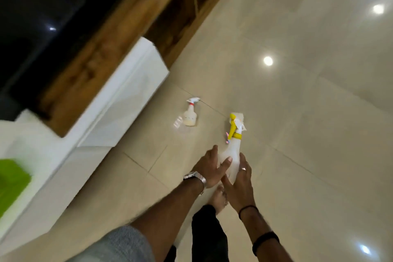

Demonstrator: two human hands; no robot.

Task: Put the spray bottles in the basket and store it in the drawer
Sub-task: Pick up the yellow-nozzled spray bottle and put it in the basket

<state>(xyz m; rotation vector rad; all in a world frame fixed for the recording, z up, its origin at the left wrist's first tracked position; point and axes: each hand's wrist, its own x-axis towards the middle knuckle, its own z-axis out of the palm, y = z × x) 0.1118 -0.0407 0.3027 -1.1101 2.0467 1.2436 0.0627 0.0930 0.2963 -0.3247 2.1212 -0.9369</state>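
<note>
Both my hands hold a white spray bottle with a yellow head [232,151] above the tiled floor, its nozzle pointing away from me. My left hand [209,168] wraps its left side and my right hand [239,181] wraps its right side. A second, small spray bottle [190,116] with a white head and red collar stands on the floor, further ahead and to the left. A green thing [12,181], maybe the basket, shows at the left edge, blurred. No open drawer is visible.
A white low cabinet [119,100] with a wooden top [102,53] runs along the left. Wooden open shelving [191,6] continues behind it. Glossy beige floor tiles [308,112] spread to the right. My bare foot [219,198] and dark trouser leg are below my hands.
</note>
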